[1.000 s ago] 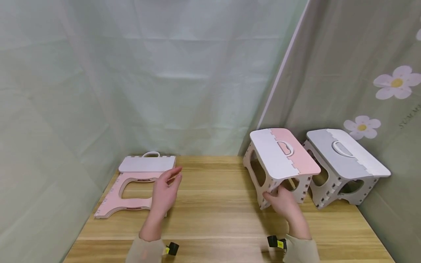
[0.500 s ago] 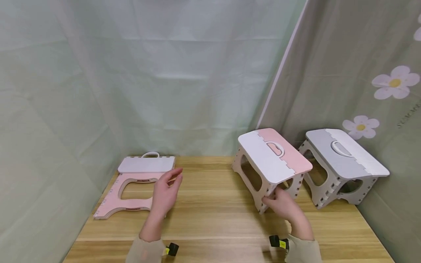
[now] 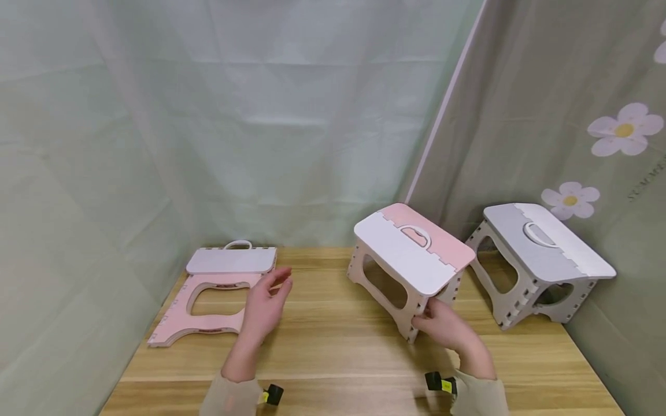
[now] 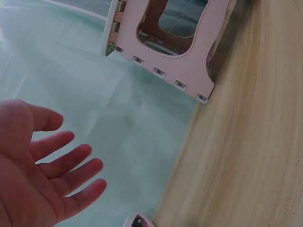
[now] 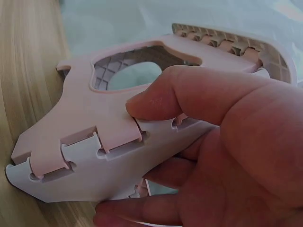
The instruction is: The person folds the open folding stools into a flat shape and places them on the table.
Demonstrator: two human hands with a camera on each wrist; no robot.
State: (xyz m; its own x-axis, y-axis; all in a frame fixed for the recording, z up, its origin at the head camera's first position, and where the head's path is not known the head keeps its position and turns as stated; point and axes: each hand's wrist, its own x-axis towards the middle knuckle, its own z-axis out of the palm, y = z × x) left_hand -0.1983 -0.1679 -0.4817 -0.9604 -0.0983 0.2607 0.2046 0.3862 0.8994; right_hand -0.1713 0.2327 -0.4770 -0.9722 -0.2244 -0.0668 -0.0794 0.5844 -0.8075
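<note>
An unfolded step stool (image 3: 400,254) with a white and pink top stands right of centre in the head view. My right hand (image 3: 446,325) grips its near leg; in the right wrist view the thumb (image 5: 156,101) presses the pink leg panel while the fingers curl round the other side. My left hand (image 3: 264,306) hovers by a folded pink and white stool (image 3: 213,323) on the left, with relaxed fingers and nothing in them. The left wrist view shows the left palm (image 4: 28,175) bare, apart from the unfolded stool's leg (image 4: 194,61).
Another unfolded stool (image 3: 520,242), grey and white, stands at the far right of the wooden table (image 3: 322,358). Pale green curtains (image 3: 291,127) hang behind and at both sides. Each wrist wears a small black camera (image 3: 434,381).
The pink and white unfolded stool has shifted left and turned, gripped by my right hand, widening the gap to the grey stool. My left hand has barely moved.
</note>
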